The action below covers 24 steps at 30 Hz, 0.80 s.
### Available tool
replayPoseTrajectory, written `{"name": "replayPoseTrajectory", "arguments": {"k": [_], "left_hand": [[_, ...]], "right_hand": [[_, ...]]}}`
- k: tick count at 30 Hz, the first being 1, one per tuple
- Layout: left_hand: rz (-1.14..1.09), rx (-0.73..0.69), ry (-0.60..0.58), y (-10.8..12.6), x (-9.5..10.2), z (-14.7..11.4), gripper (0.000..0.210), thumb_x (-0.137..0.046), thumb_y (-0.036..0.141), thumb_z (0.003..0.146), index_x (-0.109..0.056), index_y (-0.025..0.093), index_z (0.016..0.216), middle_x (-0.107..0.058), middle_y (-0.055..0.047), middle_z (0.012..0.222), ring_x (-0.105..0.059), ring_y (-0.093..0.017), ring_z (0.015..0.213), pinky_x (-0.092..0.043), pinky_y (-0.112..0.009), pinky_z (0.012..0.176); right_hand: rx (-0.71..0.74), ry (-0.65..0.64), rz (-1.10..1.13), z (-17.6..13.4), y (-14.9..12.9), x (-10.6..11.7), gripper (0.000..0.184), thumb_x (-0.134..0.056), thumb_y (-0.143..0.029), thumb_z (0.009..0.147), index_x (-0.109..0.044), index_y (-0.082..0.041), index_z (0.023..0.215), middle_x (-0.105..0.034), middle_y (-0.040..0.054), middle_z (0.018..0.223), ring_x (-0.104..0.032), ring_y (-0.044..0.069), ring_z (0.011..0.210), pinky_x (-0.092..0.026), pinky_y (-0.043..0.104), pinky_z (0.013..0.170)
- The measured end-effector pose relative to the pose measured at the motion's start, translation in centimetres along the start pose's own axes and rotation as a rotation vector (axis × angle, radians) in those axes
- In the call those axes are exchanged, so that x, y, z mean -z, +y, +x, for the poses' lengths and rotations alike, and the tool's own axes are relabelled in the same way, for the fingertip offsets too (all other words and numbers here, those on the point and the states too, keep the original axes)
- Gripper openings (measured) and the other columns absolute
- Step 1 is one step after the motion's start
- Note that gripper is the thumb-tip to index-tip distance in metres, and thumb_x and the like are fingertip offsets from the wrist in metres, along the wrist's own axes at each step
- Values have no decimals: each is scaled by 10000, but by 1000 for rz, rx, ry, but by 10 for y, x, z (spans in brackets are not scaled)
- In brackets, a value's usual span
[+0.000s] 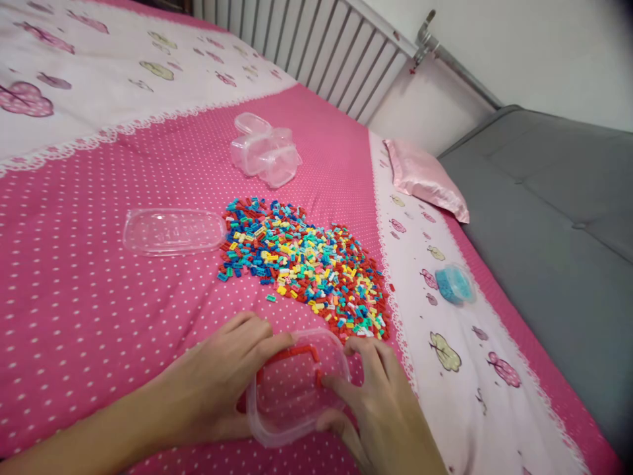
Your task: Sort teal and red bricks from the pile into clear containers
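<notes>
My left hand (pixel 225 376) grips the left side of a small clear plastic container (pixel 291 409), its fingers over the far rim. Inside the container, red toy bricks (pixel 297 351) form a line along the far edge and corner. My right hand (pixel 386 402) is curled around the container's right side. One of its fingertips rests against a red brick (pixel 319 378) at the inner right wall; the contact beneath the finger is partly hidden. Just beyond both hands spreads a large pile of small multicoloured bricks (pixel 306 257).
A clear lid (pixel 173 232) lies left of the pile. Several clear containers (pixel 264 155) are heaped behind it. To the right sit a tub with blue contents (pixel 455 284) and a pink pillow (pixel 425 175). A grey headboard (pixel 548 178) and metal railing (pixel 316 46) border the pink bedspread (pixel 99 316).
</notes>
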State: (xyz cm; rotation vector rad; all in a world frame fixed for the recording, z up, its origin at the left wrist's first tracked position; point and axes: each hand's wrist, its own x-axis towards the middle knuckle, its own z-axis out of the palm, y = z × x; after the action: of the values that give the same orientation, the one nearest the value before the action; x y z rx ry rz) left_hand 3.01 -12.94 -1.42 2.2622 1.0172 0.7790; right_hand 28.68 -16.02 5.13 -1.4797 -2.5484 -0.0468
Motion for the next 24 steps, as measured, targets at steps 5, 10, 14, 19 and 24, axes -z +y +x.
{"name": "replayPoseTrajectory", "arguments": {"k": [5,10,14,19,24], "left_hand": [[28,18,-74,1,2,1,718,-860,460,785,-551,297,1412,-662,-33,1029,-613,-279,939,-466,-364,782],[39,4,-59,-2,0,-1,759,-880,490,757,-545,284,1405,-654,-42,1055,-607,-294,955,-459,-376,783],[64,1,-78,-4,-2,-2,752,-876,476,764,-526,284,1401,-642,-40,1054,-596,-295,951,-444,-384,784],[75,-6,-88,-5,-2,-2,749,-869,484,776,-504,280,1398,-633,-35,1060,-588,-290,962,-427,-397,814],[73,-3,-82,-5,-2,-3,756,-884,483,765,-506,282,1388,-631,-33,1059,-590,-287,960,-415,-389,809]], "right_hand": [[-1,8,-10,-1,-1,1,163,-859,-371,844,-801,-296,976,-658,112,1212,-589,329,1163,-601,472,954],[-4,3,7,-3,-2,1,190,-887,-347,814,-795,-297,974,-657,109,1251,-583,337,1193,-599,486,975],[-8,1,0,-3,-3,-1,170,-875,-347,830,-796,-301,974,-638,106,1337,-550,342,1275,-571,508,1040],[-13,-7,18,-3,-3,-1,175,-863,-344,845,-795,-304,1001,-636,100,1368,-533,338,1324,-546,517,1085],[1,-29,-11,-5,-2,-2,274,-912,-356,791,-785,-300,1028,-615,102,1397,-525,355,1334,-548,530,1086]]}}
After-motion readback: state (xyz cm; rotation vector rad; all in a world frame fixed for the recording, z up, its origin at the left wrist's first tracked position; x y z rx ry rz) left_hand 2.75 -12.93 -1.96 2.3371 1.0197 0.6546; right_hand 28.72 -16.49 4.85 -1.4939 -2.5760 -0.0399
